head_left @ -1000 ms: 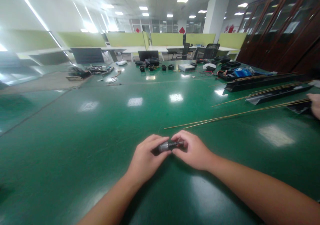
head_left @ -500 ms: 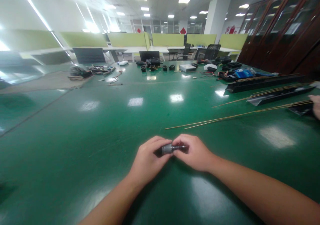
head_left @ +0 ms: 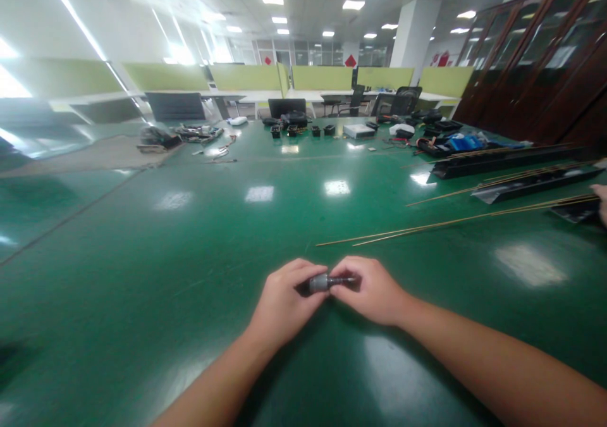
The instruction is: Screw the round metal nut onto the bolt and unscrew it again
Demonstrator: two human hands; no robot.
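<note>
Close to me, just over the green tabletop (head_left: 213,237), my two hands meet around a small grey cylinder with a thin dark metal shaft (head_left: 320,282). My left hand (head_left: 287,300) is closed around its thick grey end, thumb and fingers pressing from either side. The shaft points right, into the curled fingers of my right hand (head_left: 372,294), whose thumb and fingertips pinch near it. Part of the cylinder is hidden in the left palm, and I cannot tell its exact kind.
Long thin brass-coloured rods (head_left: 422,225) lie beyond my hands to the right. Black channel pieces (head_left: 535,186) rest past them, near another person's hand (head_left: 601,200) at the right edge. Along the far side sit small black boxes (head_left: 316,131), a white box (head_left: 359,130) and a blue bundle (head_left: 465,141).
The whole view has shifted slightly right and down. Both hands keep nearly the same hold on the grey cylinder and its shaft.
</note>
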